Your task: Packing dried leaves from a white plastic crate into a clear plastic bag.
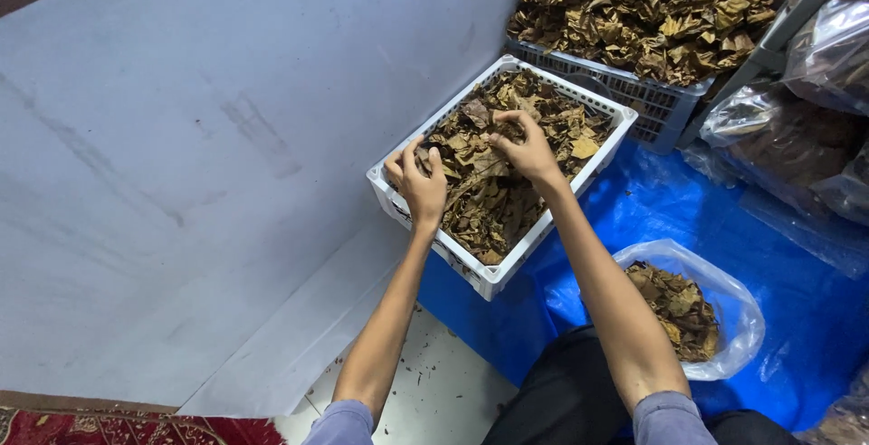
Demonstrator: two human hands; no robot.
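Both hands dig into the white crate (503,273) of dried leaves (493,196): left hand (418,184) and right hand (525,148) each have their grip clamped on leaves

Down on the blue tarp (797,318), just beside the person's right knee, sits an open clear plastic bag (724,305), rounded and slumped, its mouth rolled wide, part-filled with brown dried leaves. Off at the far right edge, more clear plastic bags (797,137) lie stacked behind a grey metal bar, glossy, stuffed with dark brown leaf. No labels, signs or screens show anywhere.
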